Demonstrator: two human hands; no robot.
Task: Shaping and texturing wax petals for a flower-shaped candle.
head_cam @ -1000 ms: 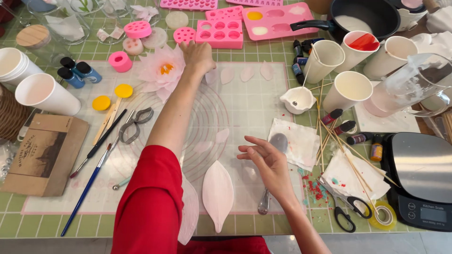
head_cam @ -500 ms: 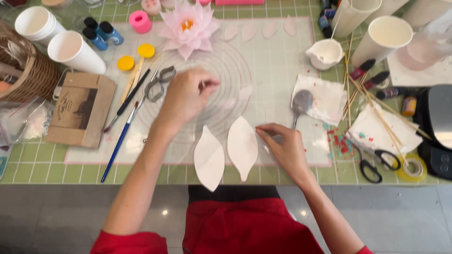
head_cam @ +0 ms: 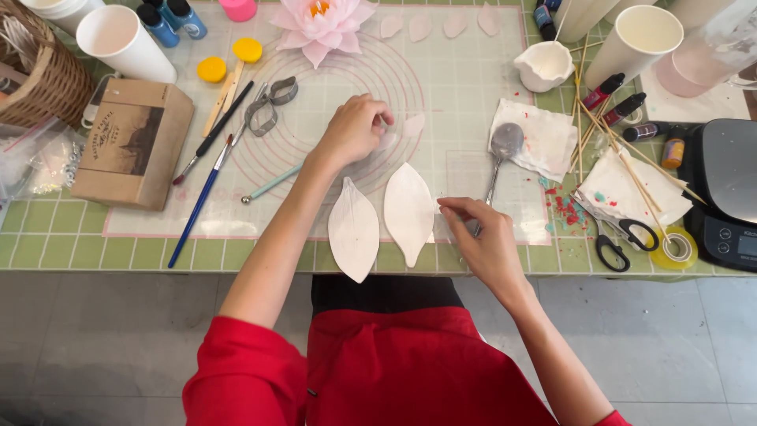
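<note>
Two white leaf-shaped moulds lie side by side at the near edge of the surface (head_cam: pixel 47 237), a green gridded mat under a clear sheet printed with pink circles. At far left stand a wicker basket (head_cam: pixel 43 75), a white paper cup (head_cam: pixel 118 39) and a brown cardboard box (head_cam: pixel 134 142), with two paintbrushes (head_cam: pixel 206 170) and a metal petal cutter (head_cam: pixel 268 102) just right of the box. The left hand (head_cam: pixel 355 130) rests on the circled sheet, fingers curled together over a small pale petal (head_cam: pixel 412 125) that shows at its fingertips; whether it grips the petal I cannot tell. Far beyond it sits a pink lotus flower (head_cam: pixel 319 24). Near the hand lie the left mould (head_cam: pixel 353 230) and the right mould (head_cam: pixel 408 211), almost touching. The right hand (head_cam: pixel 485 241) hovers just right of the right mould, thumb and forefinger pinched together at its edge, other fingers loosely bent. Right of it a metal spoon (head_cam: pixel 498 154) lies beside a stained paper towel (head_cam: pixel 536 138), then scissors (head_cam: pixel 623 233), a tape roll (head_cam: pixel 674 246) and a black kitchen scale (head_cam: pixel 729 189).
</note>
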